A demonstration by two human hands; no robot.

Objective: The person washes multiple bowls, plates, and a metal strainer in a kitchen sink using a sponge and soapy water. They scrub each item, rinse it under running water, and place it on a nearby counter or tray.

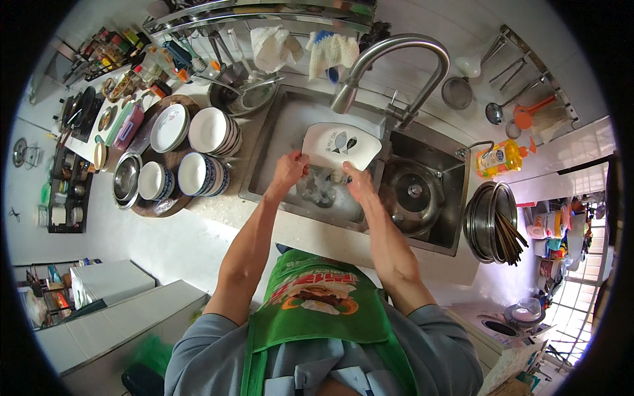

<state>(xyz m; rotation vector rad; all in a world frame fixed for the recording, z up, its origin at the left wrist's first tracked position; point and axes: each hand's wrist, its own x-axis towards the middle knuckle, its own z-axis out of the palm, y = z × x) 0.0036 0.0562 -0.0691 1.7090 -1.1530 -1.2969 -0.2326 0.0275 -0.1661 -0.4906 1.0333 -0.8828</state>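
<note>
Over the soapy left basin (262, 148) of a steel double sink, I hold a white plate (324, 131) printed with two fish, tilted with its face towards me. My left hand (291, 169) grips the plate's left corner with curled fingers. My right hand (360, 182) has its thumb on the plate's lower right rim, its other fingers mostly hidden. A small, blurred item (338, 176) shows beside the right fingers; I cannot tell what it is. Churned, foamy water (317, 190) lies below the plate. The gooseneck faucet (344, 96) arches above the plate's far edge.
Stacked bowls (210, 131), blue-patterned bowls (195, 173), plates (168, 127) and steel bowls (127, 180) stand left of the sink. The right basin (453, 208) holds a round steel pan (396, 198). Further right are a soap bottle (500, 158) and steel basins (480, 222) with chopsticks (510, 240).
</note>
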